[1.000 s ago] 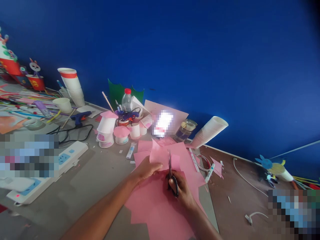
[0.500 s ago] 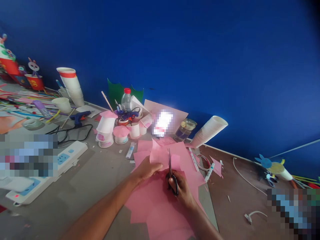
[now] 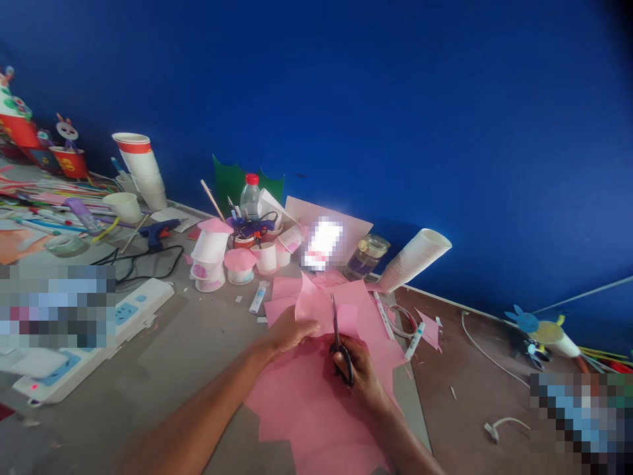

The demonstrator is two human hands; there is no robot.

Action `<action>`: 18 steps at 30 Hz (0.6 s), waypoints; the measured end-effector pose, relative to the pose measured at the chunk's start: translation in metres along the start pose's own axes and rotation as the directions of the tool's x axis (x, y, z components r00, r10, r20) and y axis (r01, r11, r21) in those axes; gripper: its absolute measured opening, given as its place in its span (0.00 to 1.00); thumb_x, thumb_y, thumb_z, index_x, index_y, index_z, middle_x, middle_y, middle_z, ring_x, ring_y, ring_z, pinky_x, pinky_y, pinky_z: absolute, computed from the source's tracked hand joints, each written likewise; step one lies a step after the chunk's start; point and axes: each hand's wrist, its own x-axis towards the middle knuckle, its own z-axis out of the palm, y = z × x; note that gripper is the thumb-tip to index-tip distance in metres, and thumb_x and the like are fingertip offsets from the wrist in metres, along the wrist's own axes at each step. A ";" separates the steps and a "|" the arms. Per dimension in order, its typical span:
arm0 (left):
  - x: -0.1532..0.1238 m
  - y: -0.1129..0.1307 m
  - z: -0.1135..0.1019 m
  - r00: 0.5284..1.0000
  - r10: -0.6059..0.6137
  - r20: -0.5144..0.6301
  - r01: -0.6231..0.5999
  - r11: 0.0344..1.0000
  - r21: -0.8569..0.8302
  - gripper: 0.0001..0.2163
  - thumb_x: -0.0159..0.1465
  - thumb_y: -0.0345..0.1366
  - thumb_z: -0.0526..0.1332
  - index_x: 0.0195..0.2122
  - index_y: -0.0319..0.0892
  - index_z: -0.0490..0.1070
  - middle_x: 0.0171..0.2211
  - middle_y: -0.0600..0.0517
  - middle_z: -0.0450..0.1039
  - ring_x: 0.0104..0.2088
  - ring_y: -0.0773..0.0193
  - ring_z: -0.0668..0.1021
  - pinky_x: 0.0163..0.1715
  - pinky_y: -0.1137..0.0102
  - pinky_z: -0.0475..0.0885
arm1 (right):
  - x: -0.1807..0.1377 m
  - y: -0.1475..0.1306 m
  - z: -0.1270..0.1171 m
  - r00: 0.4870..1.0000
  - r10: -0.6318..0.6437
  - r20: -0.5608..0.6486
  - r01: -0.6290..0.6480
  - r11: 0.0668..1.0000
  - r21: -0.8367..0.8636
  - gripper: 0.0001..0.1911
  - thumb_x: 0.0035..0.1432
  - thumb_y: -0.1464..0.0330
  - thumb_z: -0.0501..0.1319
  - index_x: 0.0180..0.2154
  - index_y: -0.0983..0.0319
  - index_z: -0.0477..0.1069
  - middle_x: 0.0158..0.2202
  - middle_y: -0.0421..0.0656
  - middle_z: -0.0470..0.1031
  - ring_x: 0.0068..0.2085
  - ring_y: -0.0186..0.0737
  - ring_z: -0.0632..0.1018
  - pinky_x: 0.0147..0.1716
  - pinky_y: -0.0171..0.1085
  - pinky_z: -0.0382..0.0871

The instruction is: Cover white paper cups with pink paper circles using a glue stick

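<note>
My left hand [image 3: 291,328] pinches a piece of pink paper [image 3: 312,305] between thumb and fingers, lifted over the other sheets. Black-handled scissors [image 3: 345,363] sit in my right hand [image 3: 363,375], their blades pointing away from me at the right edge of that piece. Whether the blades are parted is hard to make out. Beneath both hands lie several overlapping pink sheets [image 3: 316,415]. A small pink square [image 3: 348,321] is just right of the blades.
Behind the paper stand a lit phone [image 3: 322,244], a glass jar [image 3: 366,257] and a leaning stack of paper cups [image 3: 415,259]. Pink-topped cup models [image 3: 210,254] and a glue stick [image 3: 258,297] are to the left, with a power strip [image 3: 143,297]. Markers [image 3: 414,341] lie right.
My left hand and the held paper have shifted very slightly to the left. The scissors stay almost in place beside the paper, with their tips a touch further left.
</note>
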 end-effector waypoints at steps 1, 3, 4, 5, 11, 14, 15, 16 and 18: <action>0.000 0.001 0.000 1.000 0.000 -0.001 0.000 1.000 -0.003 0.08 0.50 0.34 0.56 0.19 0.42 0.56 0.18 0.59 0.55 0.20 0.71 0.57 0.20 0.72 0.50 | 0.000 0.000 0.000 1.000 0.008 0.001 -0.008 1.000 0.001 0.20 0.59 0.51 0.55 0.29 0.62 0.65 0.20 0.37 0.63 0.21 0.32 0.64 0.19 0.31 0.59; -0.001 0.003 -0.001 1.000 0.002 -0.006 -0.002 1.000 -0.007 0.08 0.50 0.34 0.56 0.18 0.42 0.56 0.17 0.59 0.55 0.19 0.71 0.57 0.20 0.72 0.50 | 0.000 0.001 -0.001 1.000 0.029 0.005 -0.029 1.000 0.005 0.21 0.58 0.50 0.55 0.30 0.62 0.65 0.20 0.37 0.63 0.21 0.32 0.64 0.19 0.31 0.59; -0.001 0.004 -0.001 1.000 0.005 -0.009 -0.005 1.000 -0.008 0.08 0.50 0.35 0.56 0.18 0.42 0.57 0.17 0.59 0.55 0.19 0.71 0.58 0.20 0.72 0.50 | 0.000 0.002 -0.001 0.999 0.038 0.005 -0.038 0.999 0.007 0.21 0.58 0.50 0.55 0.30 0.62 0.65 0.20 0.37 0.62 0.21 0.32 0.64 0.19 0.31 0.59; -0.001 0.005 -0.002 1.000 0.008 -0.012 -0.008 1.000 -0.009 0.08 0.51 0.35 0.56 0.18 0.42 0.57 0.17 0.59 0.55 0.19 0.71 0.58 0.20 0.71 0.50 | 0.000 0.002 -0.001 0.999 0.044 0.002 -0.044 0.999 0.007 0.21 0.57 0.49 0.55 0.31 0.62 0.66 0.20 0.37 0.62 0.21 0.32 0.63 0.19 0.31 0.59; -0.001 0.008 -0.003 0.999 0.017 -0.043 -0.018 0.999 -0.033 0.09 0.51 0.36 0.57 0.19 0.42 0.57 0.17 0.59 0.56 0.19 0.72 0.58 0.20 0.72 0.51 | 0.000 0.002 0.000 0.998 0.056 -0.004 -0.056 0.998 0.027 0.23 0.57 0.48 0.55 0.37 0.62 0.67 0.20 0.37 0.63 0.20 0.32 0.64 0.18 0.31 0.59; 0.000 0.006 -0.002 0.999 0.013 -0.045 -0.015 0.999 -0.041 0.10 0.51 0.37 0.57 0.18 0.42 0.55 0.16 0.60 0.54 0.19 0.72 0.57 0.20 0.73 0.51 | 0.000 0.000 0.000 0.998 0.066 0.008 -0.066 0.997 0.043 0.23 0.57 0.48 0.55 0.36 0.62 0.66 0.20 0.37 0.65 0.21 0.33 0.64 0.18 0.31 0.60; 0.001 0.005 -0.002 0.999 0.009 -0.046 -0.011 0.999 -0.042 0.10 0.51 0.37 0.57 0.18 0.42 0.55 0.16 0.60 0.54 0.19 0.72 0.57 0.20 0.73 0.51 | 0.000 0.000 0.001 0.998 0.065 0.010 -0.066 0.997 0.048 0.22 0.57 0.48 0.55 0.35 0.62 0.66 0.20 0.38 0.65 0.21 0.33 0.65 0.18 0.31 0.60; 0.001 0.004 -0.001 0.999 0.005 -0.048 -0.007 0.999 -0.044 0.10 0.50 0.37 0.58 0.18 0.43 0.55 0.16 0.60 0.54 0.19 0.73 0.57 0.20 0.73 0.51 | 0.000 -0.001 0.001 0.998 0.064 0.010 -0.065 0.996 0.053 0.22 0.57 0.48 0.54 0.34 0.62 0.66 0.20 0.38 0.65 0.21 0.33 0.65 0.18 0.31 0.60; 0.002 0.002 0.000 0.999 -0.002 -0.051 0.000 0.999 -0.047 0.10 0.50 0.36 0.58 0.19 0.43 0.55 0.17 0.60 0.54 0.19 0.72 0.57 0.20 0.73 0.51 | 0.000 -0.001 0.001 0.998 0.059 0.009 -0.059 0.996 0.063 0.22 0.57 0.48 0.54 0.34 0.62 0.66 0.21 0.38 0.65 0.21 0.33 0.65 0.18 0.32 0.60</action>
